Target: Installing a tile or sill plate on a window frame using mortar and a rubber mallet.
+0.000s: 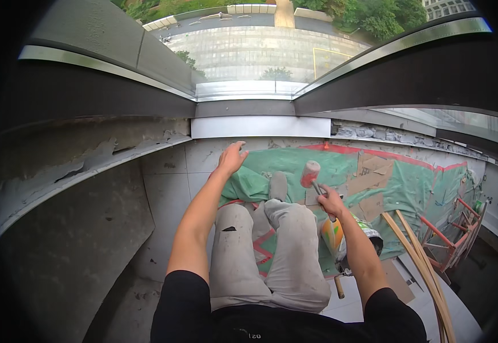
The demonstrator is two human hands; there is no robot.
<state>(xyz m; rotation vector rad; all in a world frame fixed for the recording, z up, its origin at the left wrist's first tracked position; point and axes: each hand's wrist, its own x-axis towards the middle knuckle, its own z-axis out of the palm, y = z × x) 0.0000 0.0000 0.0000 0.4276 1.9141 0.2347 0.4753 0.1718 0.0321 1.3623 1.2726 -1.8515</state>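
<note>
My right hand point(330, 201) is closed round the handle of a mallet point(311, 175), whose pale, red-marked head points up and away from me. In front of me, my left hand point(233, 158) reaches out with its fingers loosely apart and nothing visible in them. It is just short of the white panel point(260, 127) at the foot of the window. Green sheeting point(283, 160) with red edging covers the floor under the mallet and beside my left hand.
A yellow and white container point(333, 235) and a wooden handle point(340, 287) are by my right forearm. Wooden strips point(423, 263) and a red metal frame point(452, 240) lie further right. Cardboard pieces point(372, 171) rest on the sheeting. Beyond the window frame point(397, 71) is a drop to paving.
</note>
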